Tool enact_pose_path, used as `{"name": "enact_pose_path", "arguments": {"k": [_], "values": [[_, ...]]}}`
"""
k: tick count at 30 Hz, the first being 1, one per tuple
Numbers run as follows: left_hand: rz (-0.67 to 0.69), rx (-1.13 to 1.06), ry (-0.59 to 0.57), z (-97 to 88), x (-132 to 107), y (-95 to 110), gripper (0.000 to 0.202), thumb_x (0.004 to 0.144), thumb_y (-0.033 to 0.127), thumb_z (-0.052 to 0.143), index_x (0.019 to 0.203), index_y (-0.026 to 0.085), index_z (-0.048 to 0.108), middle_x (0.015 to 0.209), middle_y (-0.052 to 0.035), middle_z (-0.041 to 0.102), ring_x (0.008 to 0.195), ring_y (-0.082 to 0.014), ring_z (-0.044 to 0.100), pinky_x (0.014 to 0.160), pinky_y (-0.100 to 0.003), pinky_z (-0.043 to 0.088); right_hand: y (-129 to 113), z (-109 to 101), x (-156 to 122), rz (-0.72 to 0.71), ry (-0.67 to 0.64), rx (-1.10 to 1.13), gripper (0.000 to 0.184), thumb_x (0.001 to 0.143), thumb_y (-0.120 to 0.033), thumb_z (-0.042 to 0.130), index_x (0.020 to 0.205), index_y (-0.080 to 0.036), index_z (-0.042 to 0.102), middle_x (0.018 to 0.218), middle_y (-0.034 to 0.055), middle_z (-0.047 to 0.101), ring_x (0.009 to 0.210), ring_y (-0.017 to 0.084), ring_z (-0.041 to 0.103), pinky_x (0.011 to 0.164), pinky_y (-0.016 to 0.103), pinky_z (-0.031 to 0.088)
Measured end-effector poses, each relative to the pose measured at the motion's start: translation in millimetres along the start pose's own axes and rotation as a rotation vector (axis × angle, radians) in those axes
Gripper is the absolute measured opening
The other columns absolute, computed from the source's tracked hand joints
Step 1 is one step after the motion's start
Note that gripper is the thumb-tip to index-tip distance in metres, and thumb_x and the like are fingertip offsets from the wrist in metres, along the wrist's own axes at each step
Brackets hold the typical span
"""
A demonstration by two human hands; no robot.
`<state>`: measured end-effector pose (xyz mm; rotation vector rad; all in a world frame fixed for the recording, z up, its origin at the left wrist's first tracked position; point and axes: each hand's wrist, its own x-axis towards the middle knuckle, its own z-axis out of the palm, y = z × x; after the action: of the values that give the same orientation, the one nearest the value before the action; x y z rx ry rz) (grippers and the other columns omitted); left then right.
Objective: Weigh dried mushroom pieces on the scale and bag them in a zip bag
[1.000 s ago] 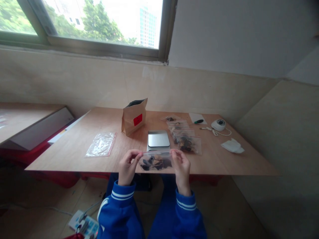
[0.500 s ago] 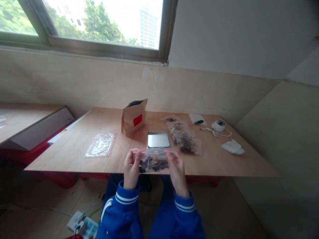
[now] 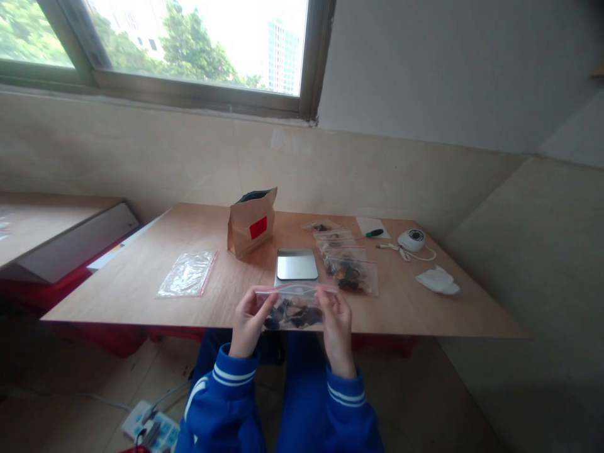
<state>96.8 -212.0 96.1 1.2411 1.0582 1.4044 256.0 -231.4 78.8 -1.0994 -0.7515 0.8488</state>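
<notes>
Between my hands, at the table's front edge, is a clear zip bag [image 3: 295,311] with dark and brown dried pieces in it. My left hand [image 3: 248,318] pinches the left end of its red-lined top, thumb on the near side. My right hand [image 3: 336,321] grips the top's right end. Just beyond the bag lies a small scale [image 3: 297,264] with a shiny metal plate. Right of the scale, several filled zip bags [image 3: 355,275] overlap in a row running away from me. A brown paper pouch [image 3: 252,225] with a red label stands open-topped behind, to the left.
Flat clear bags [image 3: 187,274] lie on the table's left side. At the right are a green-handled tool [image 3: 374,233] on white paper, a white dome-shaped device [image 3: 411,240] with a cable, and a crumpled white tissue [image 3: 438,280]. A power strip [image 3: 151,428] sits on the floor.
My left thumb has slid slightly right along the bag's top edge. Both hands still hold the bag, and the view has shifted a little.
</notes>
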Motion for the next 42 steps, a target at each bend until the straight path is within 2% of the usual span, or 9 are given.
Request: {"name": "enact_pose_path", "arguments": {"k": [8, 17, 20, 24, 30, 36, 39, 42], "values": [[0.037, -0.054, -0.002, -3.0, -1.2, -7.6, 0.019, 0.077, 0.035, 0.069, 0.083, 0.017, 0.063, 0.075, -0.0005, 0.067, 0.070, -0.0131, 0.063, 0.065, -0.023, 0.051, -1.6, -1.3, 4.0, -0.034, 0.002, -0.012, 0.023, 0.075, -0.039, 0.070, 0.084, -0.018, 0.069, 0.080, 0.0029, 0.068, 0.078, 0.018, 0.061, 0.074, 0.030, 0.048], [0.070, -0.059, 0.108, 2.8, -4.3, -12.6, 0.021, 0.074, 0.036, 0.072, 0.079, 0.018, 0.062, 0.072, -0.0010, 0.067, 0.070, -0.0160, 0.066, 0.064, -0.026, 0.053, -5.3, -5.2, -2.0, -0.032, -0.003, 0.005, 0.021, 0.076, -0.038, 0.070, 0.082, -0.018, 0.068, 0.078, 0.0020, 0.069, 0.078, 0.018, 0.063, 0.077, 0.031, 0.050], [0.046, -0.074, 0.101, 7.0, -3.3, -12.3, 0.024, 0.075, 0.038, 0.070, 0.081, 0.018, 0.061, 0.072, -0.0005, 0.067, 0.070, -0.0152, 0.065, 0.064, -0.024, 0.052, -6.4, -7.1, -1.9, 0.005, -0.051, 0.013, 0.025, 0.076, -0.040, 0.069, 0.087, -0.018, 0.069, 0.086, 0.0042, 0.071, 0.085, 0.020, 0.065, 0.082, 0.033, 0.051], [0.029, -0.076, 0.058, 10.4, -1.7, -8.7, 0.026, 0.074, 0.041, 0.070, 0.082, 0.017, 0.061, 0.074, -0.0020, 0.067, 0.072, -0.0157, 0.065, 0.067, -0.025, 0.052, -9.0, -8.2, -1.1, 0.019, -0.181, 0.034, 0.033, 0.078, -0.042, 0.067, 0.103, -0.020, 0.068, 0.106, 0.0068, 0.070, 0.097, 0.022, 0.065, 0.086, 0.035, 0.052], [0.057, -0.030, 0.021, 6.8, 1.5, -7.9, 0.026, 0.072, 0.039, 0.072, 0.081, 0.016, 0.065, 0.079, -0.0042, 0.068, 0.075, -0.0161, 0.064, 0.068, -0.026, 0.052, -11.2, -12.8, -1.6, 0.008, -0.281, 0.009, 0.034, 0.079, -0.041, 0.066, 0.107, -0.021, 0.068, 0.108, 0.0069, 0.069, 0.101, 0.023, 0.064, 0.087, 0.036, 0.053], [0.057, -0.009, 0.028, 2.8, 2.9, -7.1, 0.025, 0.070, 0.038, 0.074, 0.079, 0.016, 0.067, 0.073, -0.0030, 0.068, 0.066, -0.0141, 0.062, 0.061, -0.024, 0.051, -13.2, -14.5, -3.7, -0.011, -0.331, -0.027, 0.033, 0.080, -0.040, 0.066, 0.107, -0.023, 0.067, 0.107, 0.0064, 0.069, 0.100, 0.022, 0.065, 0.089, 0.036, 0.052], [0.049, -0.001, 0.049, 0.4, 2.5, -5.0, 0.026, 0.070, 0.039, 0.074, 0.078, 0.015, 0.066, 0.071, -0.0025, 0.067, 0.064, -0.0135, 0.062, 0.059, -0.023, 0.050, -12.6, -14.2, -4.2, -0.020, -0.318, -0.023, 0.029, 0.081, -0.039, 0.065, 0.104, -0.022, 0.067, 0.103, 0.0059, 0.070, 0.097, 0.022, 0.065, 0.086, 0.035, 0.053], [0.030, 0.003, 0.052, -2.9, 2.3, -2.8, 0.026, 0.070, 0.039, 0.074, 0.077, 0.015, 0.067, 0.068, -0.0024, 0.067, 0.062, -0.0132, 0.061, 0.058, -0.023, 0.049, -9.4, -14.6, -3.6, -0.024, -0.241, -0.029, 0.024, 0.080, -0.038, 0.067, 0.096, -0.021, 0.067, 0.094, 0.0038, 0.070, 0.089, 0.020, 0.065, 0.080, 0.032, 0.053]]}}
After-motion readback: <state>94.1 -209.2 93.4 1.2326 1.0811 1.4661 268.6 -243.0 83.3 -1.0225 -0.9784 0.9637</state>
